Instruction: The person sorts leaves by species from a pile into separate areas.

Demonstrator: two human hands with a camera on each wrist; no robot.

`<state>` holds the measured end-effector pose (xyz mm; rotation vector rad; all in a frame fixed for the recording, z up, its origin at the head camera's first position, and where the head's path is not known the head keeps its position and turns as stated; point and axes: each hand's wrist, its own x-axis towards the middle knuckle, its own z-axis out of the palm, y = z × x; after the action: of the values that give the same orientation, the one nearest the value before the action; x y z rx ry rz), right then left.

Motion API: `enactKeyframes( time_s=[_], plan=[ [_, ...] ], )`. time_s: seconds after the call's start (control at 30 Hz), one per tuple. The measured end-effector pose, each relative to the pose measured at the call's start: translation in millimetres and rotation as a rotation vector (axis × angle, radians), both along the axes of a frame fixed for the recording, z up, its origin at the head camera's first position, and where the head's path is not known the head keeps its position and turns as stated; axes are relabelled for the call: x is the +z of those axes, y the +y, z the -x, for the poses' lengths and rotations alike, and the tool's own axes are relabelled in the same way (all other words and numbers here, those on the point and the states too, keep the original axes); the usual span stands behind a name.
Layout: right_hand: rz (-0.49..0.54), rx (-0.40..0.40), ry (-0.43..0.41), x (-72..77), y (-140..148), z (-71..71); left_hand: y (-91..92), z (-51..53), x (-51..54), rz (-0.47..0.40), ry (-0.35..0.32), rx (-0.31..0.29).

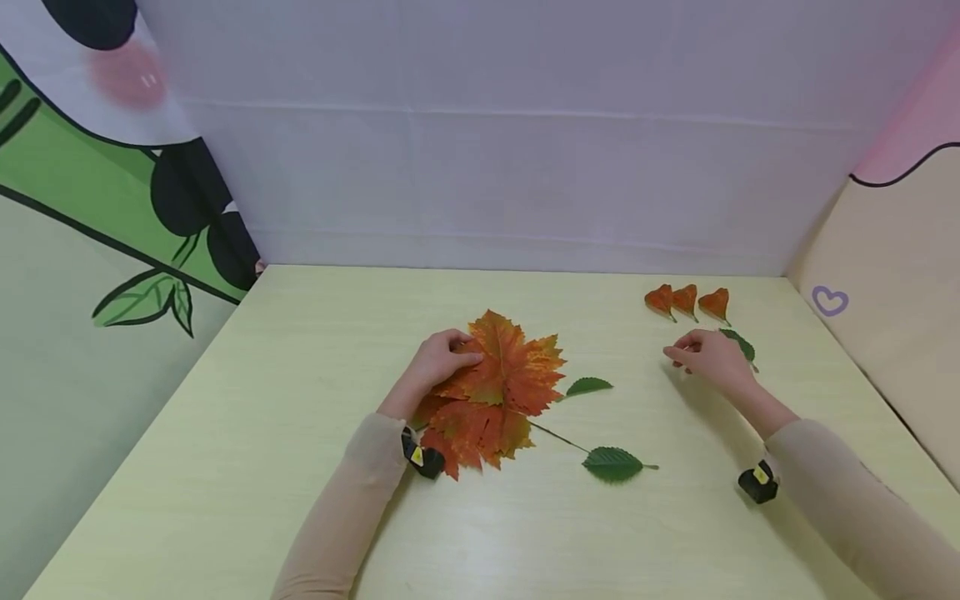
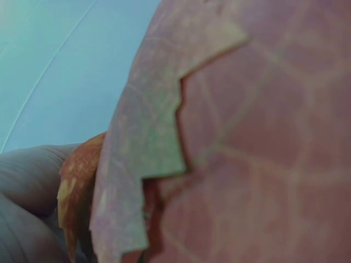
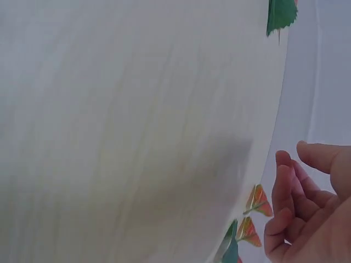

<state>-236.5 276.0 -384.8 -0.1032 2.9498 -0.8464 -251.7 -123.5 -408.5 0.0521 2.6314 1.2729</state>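
Pinched in left hand (image 1: 437,365): orange-red, jagged-edged, artificial leaf cluster (image 1: 504,379), extending rightward from grip. Empty at right hand (image 1: 711,358), fingers loosely curled. Avoid tugging by one edge; could tear or detach leaves.

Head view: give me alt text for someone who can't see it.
A person's left hand pinches large orange leaves, two green leaves beside them, on a pale table. The right hand hovers empty near three small orange pieces and another green leaf.
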Motion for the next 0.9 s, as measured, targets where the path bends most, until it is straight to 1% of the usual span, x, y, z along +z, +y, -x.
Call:
enactKeyframes(
  time_s=[0.13,0.27,0.5,0.67,0.9],
  plan=[
    [0.024,0.042,-0.016,-0.6,-18,-6.6,0.6,-2.1,1.2,-0.009,-0.011,0.009],
    [0.037,0.071,-0.033,-1.4,-34,-12.6,1.0,-3.4,1.8,-0.015,-0.005,0.009],
    [0.062,0.099,-0.067,-2.2,-61,-19.9,0.5,-3.6,1.7,-0.021,0.001,0.006],
    [0.082,0.105,-0.099,-3.2,-77,-21.9,0.0,-3.6,1.7,-0.014,0.006,0.004],
    [0.091,0.152,-0.115,-6.5,-89,-22.0,0.4,-4.7,3.3,-0.007,0.008,0.006]
  ],
)
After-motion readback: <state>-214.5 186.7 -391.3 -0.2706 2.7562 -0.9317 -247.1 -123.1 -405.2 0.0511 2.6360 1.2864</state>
